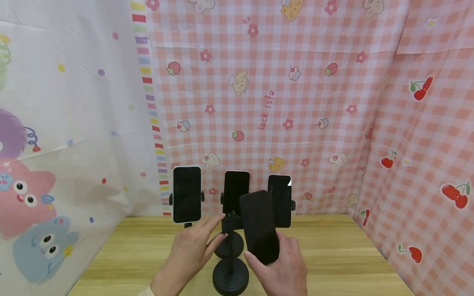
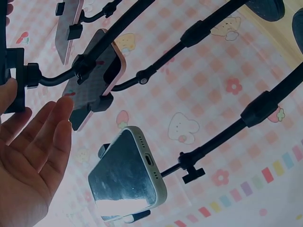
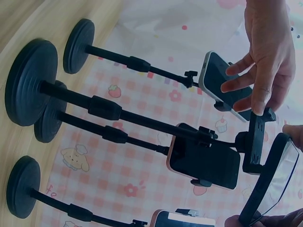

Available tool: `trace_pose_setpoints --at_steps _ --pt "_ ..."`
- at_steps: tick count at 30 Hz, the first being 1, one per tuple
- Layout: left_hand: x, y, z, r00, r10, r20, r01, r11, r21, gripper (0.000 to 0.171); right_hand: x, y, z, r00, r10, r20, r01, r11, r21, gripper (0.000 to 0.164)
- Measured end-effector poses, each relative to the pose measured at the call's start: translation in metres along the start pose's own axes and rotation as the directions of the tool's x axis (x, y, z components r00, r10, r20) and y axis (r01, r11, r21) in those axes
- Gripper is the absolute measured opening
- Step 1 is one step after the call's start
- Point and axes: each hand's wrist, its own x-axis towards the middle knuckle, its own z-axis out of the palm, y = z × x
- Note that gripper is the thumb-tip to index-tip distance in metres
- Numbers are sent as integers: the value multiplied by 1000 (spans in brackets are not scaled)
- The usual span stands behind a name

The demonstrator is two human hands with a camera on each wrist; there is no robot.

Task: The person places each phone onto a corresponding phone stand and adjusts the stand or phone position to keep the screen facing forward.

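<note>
A black phone stand stands in front, with a phone clamp at its top. My left hand pinches one end of that clamp between thumb and fingertip, the other fingers loosely spread. My right hand grips a dark phone by its lower part, thumb and fingers along opposite edges. In the right wrist view that phone's edge lies right at the clamp's far end. Behind, a white-framed phone, a middle phone and a right-hand phone sit upright in their own stands.
The stands' round bases, such as the one behind the front stand, rest on a wooden table. A pink checked cloth hangs behind and to the right. A white patterned cloth hangs on the left.
</note>
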Motion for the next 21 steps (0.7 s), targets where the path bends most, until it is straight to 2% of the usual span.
trace_pose_setpoints --at_steps 9,21 --pt "1 1 1 999 33 -30 -33 999 17 43 -2 -4 5 1000 -24 -8 25 999 35 83" --pt "3 5 2 998 38 -41 -36 998 49 42 -6 -9 10 998 -53 -20 55 996 66 84"
